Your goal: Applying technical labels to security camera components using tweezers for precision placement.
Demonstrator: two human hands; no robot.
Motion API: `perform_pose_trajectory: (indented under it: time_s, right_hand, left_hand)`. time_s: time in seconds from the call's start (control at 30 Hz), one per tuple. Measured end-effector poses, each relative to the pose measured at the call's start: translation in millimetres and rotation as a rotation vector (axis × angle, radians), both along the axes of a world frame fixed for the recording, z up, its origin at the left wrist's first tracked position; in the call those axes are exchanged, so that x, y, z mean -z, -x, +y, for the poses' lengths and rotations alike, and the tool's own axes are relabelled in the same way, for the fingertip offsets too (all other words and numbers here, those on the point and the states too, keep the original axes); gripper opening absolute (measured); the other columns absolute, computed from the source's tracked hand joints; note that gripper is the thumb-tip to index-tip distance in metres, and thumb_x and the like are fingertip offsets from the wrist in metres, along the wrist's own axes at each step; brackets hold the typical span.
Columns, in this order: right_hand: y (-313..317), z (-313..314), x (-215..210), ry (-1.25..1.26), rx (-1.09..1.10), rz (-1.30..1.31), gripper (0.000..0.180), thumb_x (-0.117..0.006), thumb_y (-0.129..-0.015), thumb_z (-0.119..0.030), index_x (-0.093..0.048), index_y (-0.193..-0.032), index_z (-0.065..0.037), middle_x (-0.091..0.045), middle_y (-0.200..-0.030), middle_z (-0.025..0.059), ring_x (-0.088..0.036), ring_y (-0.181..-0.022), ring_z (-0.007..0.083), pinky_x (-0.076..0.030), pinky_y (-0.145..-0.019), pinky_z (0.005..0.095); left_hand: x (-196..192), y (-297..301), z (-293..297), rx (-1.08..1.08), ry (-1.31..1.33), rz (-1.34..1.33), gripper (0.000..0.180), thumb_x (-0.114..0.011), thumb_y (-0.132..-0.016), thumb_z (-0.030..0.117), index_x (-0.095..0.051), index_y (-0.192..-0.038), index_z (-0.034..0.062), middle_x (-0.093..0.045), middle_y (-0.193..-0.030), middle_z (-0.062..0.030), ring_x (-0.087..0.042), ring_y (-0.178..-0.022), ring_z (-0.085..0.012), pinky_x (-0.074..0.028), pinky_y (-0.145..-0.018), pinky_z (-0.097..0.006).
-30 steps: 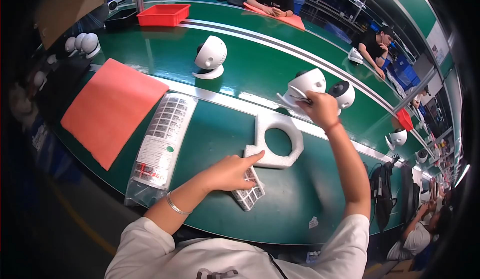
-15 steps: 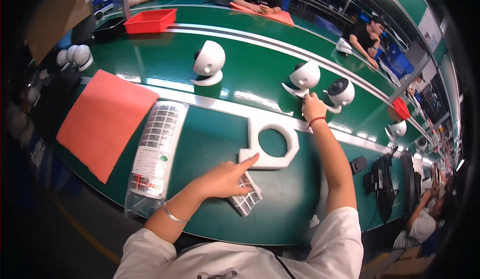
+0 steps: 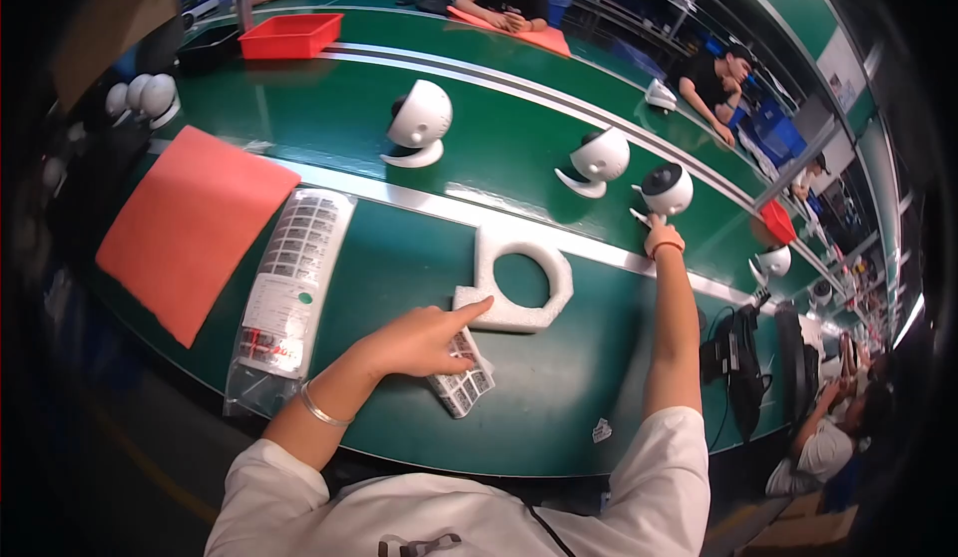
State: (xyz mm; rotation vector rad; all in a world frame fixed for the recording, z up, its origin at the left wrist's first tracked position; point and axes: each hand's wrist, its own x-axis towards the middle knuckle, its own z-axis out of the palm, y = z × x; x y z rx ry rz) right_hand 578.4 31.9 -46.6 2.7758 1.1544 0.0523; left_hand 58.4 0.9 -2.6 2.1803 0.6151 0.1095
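Observation:
My right hand (image 3: 663, 238) reaches to the far bench, its fingers closed at the curved foot of a white ball-shaped device (image 3: 669, 194) with a dark round face. Two similar devices stand to its left, one (image 3: 601, 155) close by and another (image 3: 420, 118) farther off. My left hand (image 3: 424, 342) is over a small stack of printed label sheets (image 3: 465, 389), thumb on top and the other fingers curled. Its stretched index finger touches the corner of a white foam block (image 3: 554, 309) with a large round hole.
Left lie a clear bag of label sheets (image 3: 289, 278) and an orange-pink mat (image 3: 195, 228). A red tray (image 3: 291, 38) stands at the back left. A black bag-like item (image 3: 743, 367) lies at right, a small label scrap (image 3: 602, 430) near the front edge. People sit across the bench.
My right hand has moved right, from between two devices to the foot of the right one. That device's foot now points more to the left. My left hand stays on the sheets and foam.

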Motion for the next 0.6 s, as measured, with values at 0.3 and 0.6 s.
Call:
perform_pose_trajectory:
  time_s: [0.3, 0.6]
  right_hand:
    - [10.0, -30.3, -3.4, -0.093, -0.115, -0.228, 0.039, -0.056, -0.082, -0.011, -0.052, -0.12, -0.019, -0.066, -0.108, 0.019, -0.067, -0.098, 0.039, -0.054, -0.08, 0.0503]
    - [52.4, -96.6, -86.9, -0.597, -0.448, -0.271, 0.021, -0.072, -0.079, -0.022, -0.067, -0.095, -0.008, -0.064, -0.103, 0.008, -0.065, -0.084, 0.0344, -0.052, -0.068, 0.0428]
  left_hand:
    - [13.0, 4.7, 1.7, 0.031, -0.059, -0.092, 0.088, -0.072, -0.078, 0.026, -0.029, -0.152, 0.0121, -0.069, -0.076, -0.0181, -0.068, -0.068, -0.0337, -0.053, -0.065, -0.041]
    - [10.3, -0.4, 4.1, -0.025, -0.019, -0.073, 0.092, -0.074, -0.077, 0.027, -0.024, -0.154, 0.0145, -0.068, -0.083, -0.0203, -0.067, -0.075, -0.0366, -0.052, -0.071, -0.042]
